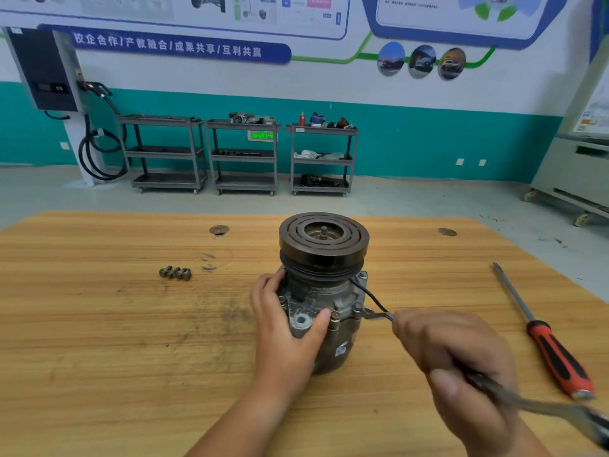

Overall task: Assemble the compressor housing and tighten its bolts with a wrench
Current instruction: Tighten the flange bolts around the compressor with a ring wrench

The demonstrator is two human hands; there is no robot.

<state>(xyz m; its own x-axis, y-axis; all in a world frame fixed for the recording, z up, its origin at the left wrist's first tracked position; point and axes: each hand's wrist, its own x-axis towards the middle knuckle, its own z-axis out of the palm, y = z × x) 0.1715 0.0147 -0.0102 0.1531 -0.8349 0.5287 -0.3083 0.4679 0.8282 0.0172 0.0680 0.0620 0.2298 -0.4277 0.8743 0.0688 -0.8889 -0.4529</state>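
The grey compressor [324,298] stands upright on the wooden table [99,324], its dark pulley [323,239] on top. My left hand [286,328] grips the housing from the left, thumb across its front flange. My right hand [461,367] holds a metal wrench [372,314]; the wrench's open jaw sits on a bolt [357,307] at the housing's right flange, and its other end sticks out behind my hand at the lower right. A thin black wire [369,295] runs from the compressor over the wrench.
Three loose bolts [175,273] lie together on the table to the left of the compressor. A screwdriver [547,338] with a red and black handle lies on the right of the table. Metal carts [244,156] stand by the far wall.
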